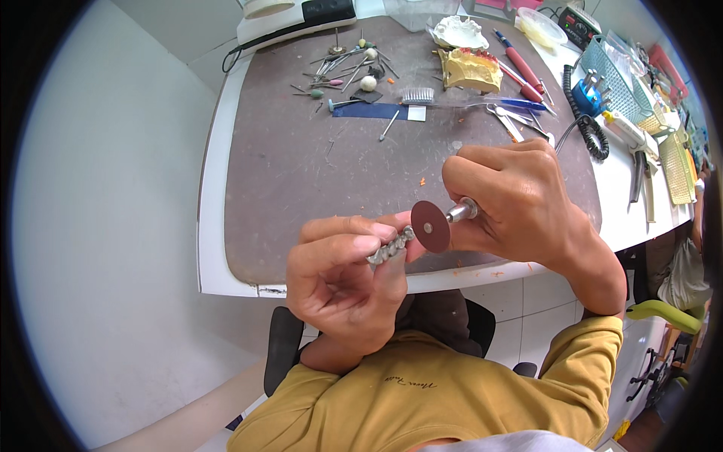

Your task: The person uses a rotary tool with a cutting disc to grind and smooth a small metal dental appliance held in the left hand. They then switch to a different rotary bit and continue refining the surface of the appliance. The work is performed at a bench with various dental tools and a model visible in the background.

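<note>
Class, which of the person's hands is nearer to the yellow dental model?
Right. The right hand is below the yellow dental model in the picture, slightly right; the left hand is farther down and well left of it.

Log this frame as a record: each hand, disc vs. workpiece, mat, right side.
left_hand: pinching a grey toothed metal piece
right_hand: holding a silver rotary handpiece fitted with a red-brown disc
disc_vs_piece: very close; contact cannot be told
mat: brown; far part bears loose rotary bits, toothbrush, yellow dental model
right_of_mat: blue basket, coiled black cord
</note>
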`<state>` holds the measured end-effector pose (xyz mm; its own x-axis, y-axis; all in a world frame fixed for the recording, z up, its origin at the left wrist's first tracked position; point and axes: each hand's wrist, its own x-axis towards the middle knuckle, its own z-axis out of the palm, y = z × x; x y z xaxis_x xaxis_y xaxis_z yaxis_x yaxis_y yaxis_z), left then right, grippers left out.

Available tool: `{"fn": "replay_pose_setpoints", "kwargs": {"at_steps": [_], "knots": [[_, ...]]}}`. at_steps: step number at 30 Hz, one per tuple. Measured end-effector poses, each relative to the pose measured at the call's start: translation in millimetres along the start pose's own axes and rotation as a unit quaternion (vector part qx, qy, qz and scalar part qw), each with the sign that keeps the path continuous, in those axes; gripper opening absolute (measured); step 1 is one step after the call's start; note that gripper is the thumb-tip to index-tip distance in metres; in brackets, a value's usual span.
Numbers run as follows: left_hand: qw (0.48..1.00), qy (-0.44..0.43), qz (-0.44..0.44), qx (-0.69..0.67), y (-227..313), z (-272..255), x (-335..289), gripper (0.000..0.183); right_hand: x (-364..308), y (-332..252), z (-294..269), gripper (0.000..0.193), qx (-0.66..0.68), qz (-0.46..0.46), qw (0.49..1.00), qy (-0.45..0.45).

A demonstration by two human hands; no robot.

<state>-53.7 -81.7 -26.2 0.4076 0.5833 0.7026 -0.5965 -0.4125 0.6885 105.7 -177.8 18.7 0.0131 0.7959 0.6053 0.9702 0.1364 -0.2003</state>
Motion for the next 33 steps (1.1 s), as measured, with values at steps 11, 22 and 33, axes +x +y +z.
{"fn": "replay_pose_setpoints", "kwargs": {"at_steps": [11, 22, 33], "knots": [[1.000, -0.011, 0.017, 0.023, -0.7, 0.7, 0.1, 0.031, -0.1, 0.1, -1.0, 0.049, -0.006, -0.007, 1.000, -0.012], [0.999, -0.017, 0.026, 0.038, -0.7, -2.4, -0.9, 0.030, 0.0, 0.4, -1.1, 0.049, -0.013, -0.002, 1.000, -0.021], [0.999, -0.015, 0.023, 0.035, -1.1, -0.9, 0.0, 0.030, -0.7, 1.3, -0.9, 0.050, -0.011, -0.001, 1.000, -0.014]]}}
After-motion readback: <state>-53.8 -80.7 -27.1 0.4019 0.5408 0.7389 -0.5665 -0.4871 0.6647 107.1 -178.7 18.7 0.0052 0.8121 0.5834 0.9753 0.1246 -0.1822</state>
